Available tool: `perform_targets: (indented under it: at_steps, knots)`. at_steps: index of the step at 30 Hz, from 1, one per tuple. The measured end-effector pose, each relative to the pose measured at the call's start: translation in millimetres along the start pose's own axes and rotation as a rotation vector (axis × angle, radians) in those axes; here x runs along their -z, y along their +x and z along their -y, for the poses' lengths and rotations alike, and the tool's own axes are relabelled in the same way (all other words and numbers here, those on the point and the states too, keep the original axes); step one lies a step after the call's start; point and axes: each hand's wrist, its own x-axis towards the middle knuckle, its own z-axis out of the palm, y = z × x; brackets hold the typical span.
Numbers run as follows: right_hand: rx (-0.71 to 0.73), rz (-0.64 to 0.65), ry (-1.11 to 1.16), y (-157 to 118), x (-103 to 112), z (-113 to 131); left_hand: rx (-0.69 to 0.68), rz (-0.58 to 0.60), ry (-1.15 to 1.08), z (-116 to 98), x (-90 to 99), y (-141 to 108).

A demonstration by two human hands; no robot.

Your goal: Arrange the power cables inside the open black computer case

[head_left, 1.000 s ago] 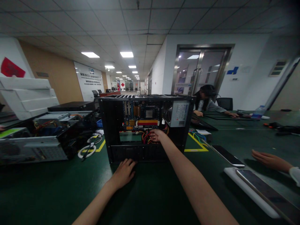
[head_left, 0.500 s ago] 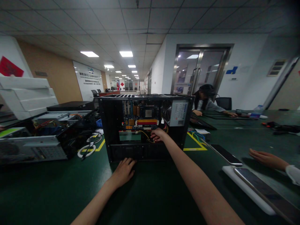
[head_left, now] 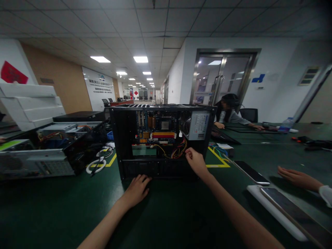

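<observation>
An open black computer case (head_left: 160, 169) stands on the green table (head_left: 166, 214), its inside facing me. Within it show a motherboard (head_left: 145, 122), a power supply (head_left: 199, 125) at the upper right and a bundle of coloured cables (head_left: 178, 150) at the lower right. My left hand (head_left: 137, 189) rests with fingers spread at the case's lower front edge and holds nothing. My right hand (head_left: 195, 160) is at the right part of the case, beside the cable bundle, its fingers curled together; what they hold, if anything, is too small to tell.
Another opened case (head_left: 52, 148) lies at the left, with coiled cables (head_left: 97, 166) beside it. Phones (head_left: 251, 172) and a white box (head_left: 275, 211) lie at the right, near another person's hand (head_left: 298, 177). A person (head_left: 228, 112) sits across the table near a bottle (head_left: 286, 124).
My right hand has moved right, from the middle of the case to the right side of the cable bundle, uncovering the cables. My left hand has stayed in place.
</observation>
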Motion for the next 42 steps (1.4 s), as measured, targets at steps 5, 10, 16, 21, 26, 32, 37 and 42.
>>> perform_targets:
  at_steps: [5,10,16,21,26,32,37,42]
  knots:
    - [0.357,-0.129,-0.152,-36,-2,-20,-0.01,-0.004,0.006,-1,0.3,0]
    - [0.447,-0.191,-0.203,-52,-13,-27,0.005,0.007,0.002,-2,1.5,0]
    - [0.424,-0.21,-0.23,-57,-17,-25,0.011,0.035,0.003,-4,5.7,-1]
    - [0.402,-0.209,-0.219,-51,-8,-19,0.012,0.019,-0.003,-3,3.9,-1]
    - [0.334,-0.167,-0.19,-32,0,-1,0.012,0.019,0.003,-3,3.6,-1]
    - [0.216,0.03,-0.072,7,-3,23,0.007,0.021,0.005,-3,4.6,-1]
    - [0.143,0.269,0.142,37,-23,31,0.003,0.018,-0.002,-2,3.2,0]
    - [0.119,0.501,0.227,57,-48,36,0.006,0.019,-0.008,-2,3.5,0]
